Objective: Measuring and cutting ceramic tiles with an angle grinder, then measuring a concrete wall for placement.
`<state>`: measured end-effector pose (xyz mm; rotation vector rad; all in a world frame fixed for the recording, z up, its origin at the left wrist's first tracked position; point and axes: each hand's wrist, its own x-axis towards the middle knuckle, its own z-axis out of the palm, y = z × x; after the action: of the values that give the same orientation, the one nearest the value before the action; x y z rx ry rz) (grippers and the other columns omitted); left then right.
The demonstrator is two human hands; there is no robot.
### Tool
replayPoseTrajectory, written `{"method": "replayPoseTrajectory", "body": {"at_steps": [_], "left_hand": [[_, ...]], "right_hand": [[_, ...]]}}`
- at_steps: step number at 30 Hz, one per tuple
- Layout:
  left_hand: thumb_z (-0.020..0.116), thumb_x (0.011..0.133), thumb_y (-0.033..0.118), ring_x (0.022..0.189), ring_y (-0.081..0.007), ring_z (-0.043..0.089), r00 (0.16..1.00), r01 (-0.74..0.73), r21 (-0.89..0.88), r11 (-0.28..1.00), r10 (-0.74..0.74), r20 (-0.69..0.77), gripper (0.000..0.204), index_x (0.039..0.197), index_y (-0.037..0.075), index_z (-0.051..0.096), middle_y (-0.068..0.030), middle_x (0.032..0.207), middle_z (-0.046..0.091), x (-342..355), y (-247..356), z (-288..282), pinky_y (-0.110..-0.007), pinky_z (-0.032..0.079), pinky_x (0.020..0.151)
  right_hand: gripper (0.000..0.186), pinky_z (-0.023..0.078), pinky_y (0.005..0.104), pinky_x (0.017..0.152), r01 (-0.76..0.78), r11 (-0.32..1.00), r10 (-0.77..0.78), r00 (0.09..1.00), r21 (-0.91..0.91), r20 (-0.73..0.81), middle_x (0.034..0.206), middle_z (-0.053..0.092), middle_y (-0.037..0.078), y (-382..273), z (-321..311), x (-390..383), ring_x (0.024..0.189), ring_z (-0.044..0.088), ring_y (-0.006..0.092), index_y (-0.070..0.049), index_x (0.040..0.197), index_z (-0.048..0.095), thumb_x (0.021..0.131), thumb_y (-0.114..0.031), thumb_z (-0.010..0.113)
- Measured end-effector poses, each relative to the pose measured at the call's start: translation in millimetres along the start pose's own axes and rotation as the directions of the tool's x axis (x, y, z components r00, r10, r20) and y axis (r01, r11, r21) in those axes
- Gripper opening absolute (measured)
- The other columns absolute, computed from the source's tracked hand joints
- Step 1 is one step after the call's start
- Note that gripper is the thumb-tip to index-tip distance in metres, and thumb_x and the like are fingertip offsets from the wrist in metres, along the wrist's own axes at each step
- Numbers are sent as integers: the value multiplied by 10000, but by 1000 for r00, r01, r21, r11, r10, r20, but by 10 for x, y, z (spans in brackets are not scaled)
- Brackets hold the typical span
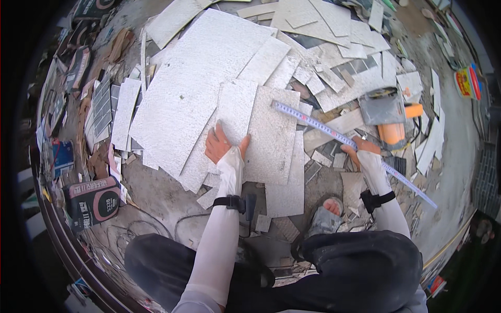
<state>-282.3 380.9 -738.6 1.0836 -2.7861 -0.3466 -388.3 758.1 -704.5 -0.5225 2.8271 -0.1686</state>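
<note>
My left hand is closed over the near end of a narrow white tile piece, thumb at its right edge and fingers toward its left. That piece overlaps a large white tile and lies beside another rough-faced tile. At the right, my right hand grips a long, thin measuring ruler with dark markings. The ruler slants from above the rough-faced tile down past my right wrist. Part of it is hidden behind the hand and wrist.
An orange and grey power tool stands just beyond my right hand. Broken tile pieces pile up at the back. A dark printed bag lies at left, cables near it. A red-and-yellow bucket is far right.
</note>
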Motion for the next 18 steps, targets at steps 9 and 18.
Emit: {"method": "replayPoseTrajectory", "body": {"at_steps": [9, 18], "left_hand": [[833, 676, 428, 1300, -403, 428, 998, -29, -63, 998, 25, -63, 908, 1408, 73, 431, -223, 1397, 471, 24, 24, 48, -503, 336, 1077], [840, 664, 408, 1286, -408, 432, 997, -12, -111, 994, 3, -81, 898, 1399, 69, 451, -235, 1376, 479, -17, 11, 109, -518, 332, 1064]], "right_hand": [[404, 487, 452, 655, 278, 961, -278, 961, -2, 7, 794, 629, 149, -268, 68, 508, 778, 635, 345, -33, 839, 593, 833, -422, 698], [198, 477, 490, 665, 305, 903, -332, 943, 302, 40, 813, 609, 191, -386, 397, 843, 798, 606, 423, -54, 987, 558, 935, -243, 583]]}}
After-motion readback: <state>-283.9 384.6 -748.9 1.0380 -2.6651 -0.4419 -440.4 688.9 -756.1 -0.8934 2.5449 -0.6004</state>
